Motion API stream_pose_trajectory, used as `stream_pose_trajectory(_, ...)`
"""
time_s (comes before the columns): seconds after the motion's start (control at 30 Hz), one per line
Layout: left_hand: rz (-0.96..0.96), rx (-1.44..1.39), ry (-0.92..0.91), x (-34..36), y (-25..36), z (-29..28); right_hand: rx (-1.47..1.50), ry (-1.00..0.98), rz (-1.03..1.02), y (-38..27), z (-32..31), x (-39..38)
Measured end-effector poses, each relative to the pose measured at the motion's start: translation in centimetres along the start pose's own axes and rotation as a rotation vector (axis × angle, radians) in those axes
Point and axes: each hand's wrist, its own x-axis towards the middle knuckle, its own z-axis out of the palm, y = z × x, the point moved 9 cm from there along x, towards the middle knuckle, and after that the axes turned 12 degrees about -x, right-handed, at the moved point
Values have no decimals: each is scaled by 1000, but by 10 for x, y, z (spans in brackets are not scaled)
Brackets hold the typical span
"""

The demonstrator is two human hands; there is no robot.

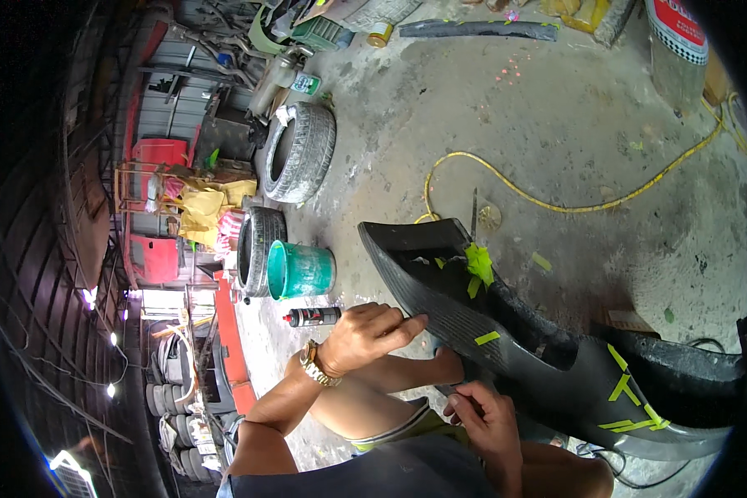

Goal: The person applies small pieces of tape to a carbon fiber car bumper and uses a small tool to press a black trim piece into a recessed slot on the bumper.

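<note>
A black car bumper [506, 340] stretches from the middle to the right, with a ribbed left part. Strips of bright green tape [622, 386] stick to its surface, and a bunched clump of the same tape [479, 261] sits at its upper edge. My left hand [378, 336], with a gold watch at the wrist, is closed; its fingertips meet the bumper's ribbed edge, and whatever they pinch is hidden. Lower down, over my lap, my right hand [485, 419] is closed with curled fingers beside the bumper's near edge. What lies in it is too small to tell.
A green bucket [303, 270], a dark bottle with a red cap [314, 316] and two tires [303, 153] stand or lie to the left. A yellow hose [556, 197] curves over the concrete floor behind the bumper. A dark cable [631, 477] lies at lower right.
</note>
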Motion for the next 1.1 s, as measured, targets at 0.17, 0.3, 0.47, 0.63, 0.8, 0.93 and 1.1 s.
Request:
stream_pose_trajectory(0.17, -3, 26, 117, 1, -6, -8, -6, 33, 2, 4, 1, 1)
stream_pose_trajectory(0.3, -59, -18, 164, 0, -13, -15, 8, 22, -2, 0, 1, 3)
stream_pose_trajectory(0.47, -90, -37, 234, -7, -20, -19, 2, 6, 38, 2, 3, 5)
stream_pose_trajectory(0.63, -257, 11, 271, -19, -39, -37, 15, 15, 48, -1, 3, 5)
stream_pose_trajectory(0.8, -354, -81, 386, -30, -27, -52, 30, 56, 72, -1, 3, 9)
stream_pose_trajectory(0.93, -435, -464, 382, -41, -14, -39, 141, 138, -27, -3, -2, 12)
stream_pose_trajectory(1.1, -514, -1099, 220, -44, 11, 13, 215, 94, -133, -27, 1, 7)
